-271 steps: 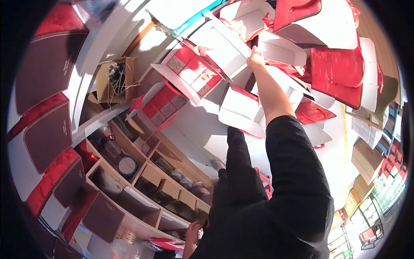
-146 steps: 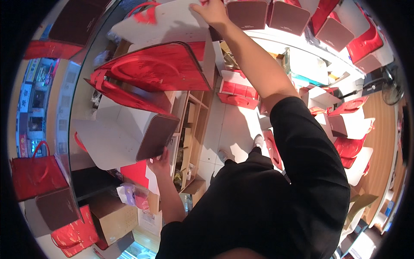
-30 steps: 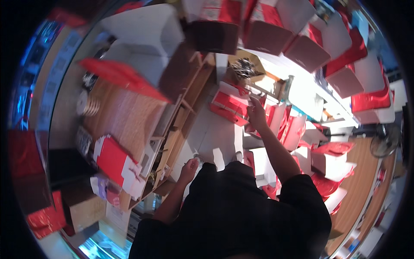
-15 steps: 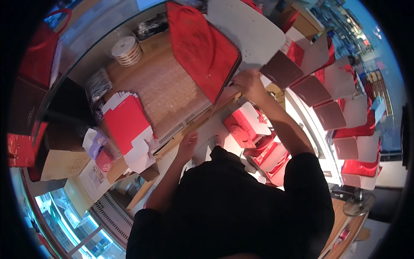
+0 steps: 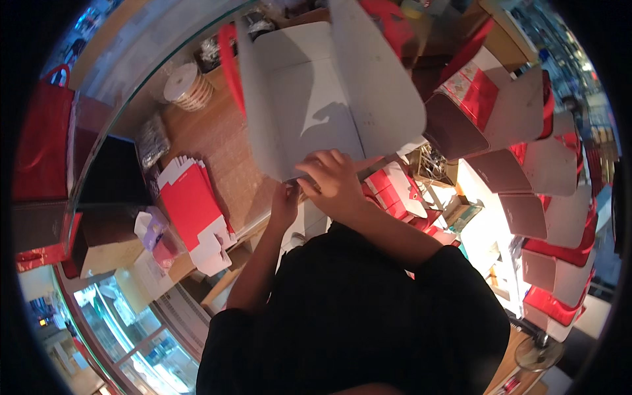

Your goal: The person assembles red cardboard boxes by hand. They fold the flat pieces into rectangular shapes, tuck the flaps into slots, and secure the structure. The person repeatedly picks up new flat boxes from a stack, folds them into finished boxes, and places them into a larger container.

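Observation:
A large gift box (image 5: 309, 85) stands open in front of me, its inside pale grey-white, its side panels spread. A red strap handle (image 5: 230, 69) runs along its left side. My left hand (image 5: 284, 205) is closed at the box's near left corner, fingertips pinched there. Beside it, my right hand (image 5: 332, 181) bends its fingers over the near edge, thumb and forefinger close to the left hand. What lies under the right fingers is partly hidden. A shadow of a hand falls on the inside of the box.
Flat red-and-white carton blanks (image 5: 187, 204) lie stacked on the wooden counter (image 5: 230, 151). Ribbon spools (image 5: 186, 87) stand farther back. A purple-and-white packet (image 5: 151, 227) sits at the counter's left. Several open brown-and-red boxes (image 5: 507, 174) line the right side.
The red panel that faced me has given way to the box's open pale inside. My right hand has come left to the near edge; my left hand has risen to the near corner.

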`<state>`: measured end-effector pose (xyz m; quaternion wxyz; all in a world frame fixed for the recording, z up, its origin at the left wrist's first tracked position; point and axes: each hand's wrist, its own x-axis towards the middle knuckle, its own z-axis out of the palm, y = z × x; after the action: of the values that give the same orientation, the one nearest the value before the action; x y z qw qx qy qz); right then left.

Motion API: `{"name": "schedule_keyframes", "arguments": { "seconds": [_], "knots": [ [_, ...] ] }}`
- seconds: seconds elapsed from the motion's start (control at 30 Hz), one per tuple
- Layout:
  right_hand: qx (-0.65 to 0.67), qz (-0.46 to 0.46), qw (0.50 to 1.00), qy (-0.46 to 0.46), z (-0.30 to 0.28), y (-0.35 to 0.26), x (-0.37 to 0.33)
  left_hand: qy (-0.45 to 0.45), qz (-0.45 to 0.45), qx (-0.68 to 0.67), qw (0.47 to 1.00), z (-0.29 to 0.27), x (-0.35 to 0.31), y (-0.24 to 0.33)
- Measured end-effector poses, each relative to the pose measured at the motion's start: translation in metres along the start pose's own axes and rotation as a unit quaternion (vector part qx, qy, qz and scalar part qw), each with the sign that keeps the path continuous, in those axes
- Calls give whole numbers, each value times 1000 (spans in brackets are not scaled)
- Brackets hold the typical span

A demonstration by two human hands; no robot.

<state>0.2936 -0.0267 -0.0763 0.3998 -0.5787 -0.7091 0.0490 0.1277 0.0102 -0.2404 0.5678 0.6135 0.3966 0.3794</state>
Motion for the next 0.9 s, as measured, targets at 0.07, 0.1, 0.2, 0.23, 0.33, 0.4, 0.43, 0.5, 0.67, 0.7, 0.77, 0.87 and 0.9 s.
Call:
{"name": "schedule_keyframes", "arguments": {
  "seconds": [0.07, 0.1, 0.2, 0.23, 0.33, 0.4, 0.43, 0.5, 0.67, 0.7, 0.77, 0.87, 0.9],
  "knots": [
    [52, 14, 997, 60, -6, 1, 11, 2, 8, 7, 1000, 1, 12, 9],
    [80, 20, 993, 89, -10, 0, 16, -24, -47, 77, 996, -5, 14, 24],
    [230, -59, 970, -56, -40, -5, 18, 77, -75, 164, 981, -2, 10, 57],
    [300, -136, 943, -46, -32, -9, 9, 107, -47, 124, 985, -7, 0, 40],
    [411, -9, 860, -302, -12, -41, 4, 119, -57, 158, 979, -38, -37, 42],
    [423, 141, 817, -365, 68, -30, -16, 187, -119, 136, 966, -66, -65, 54],
    [383, 119, 849, -343, 106, -33, -18, 219, -106, 147, 959, -83, -79, 51],
    [346, 61, 905, -240, 186, -33, -27, 270, -90, 160, 945, -116, -108, 44],
    [185, 243, 883, -355, 298, -60, 10, 329, -132, 149, 923, -158, -145, 54],
    [217, 247, 870, -368, 311, -57, 12, 331, -108, 139, 927, -162, -152, 45],
    [279, 251, 838, -397, 333, -42, 7, 340, -112, 150, 922, -167, -162, 43],
    [259, 260, 872, -325, 342, -25, -3, 359, -118, 139, 915, -171, -181, 36],
    [280, 238, 888, -276, 341, -20, -7, 363, -118, 130, 915, -174, -186, 33]
  ]
}}
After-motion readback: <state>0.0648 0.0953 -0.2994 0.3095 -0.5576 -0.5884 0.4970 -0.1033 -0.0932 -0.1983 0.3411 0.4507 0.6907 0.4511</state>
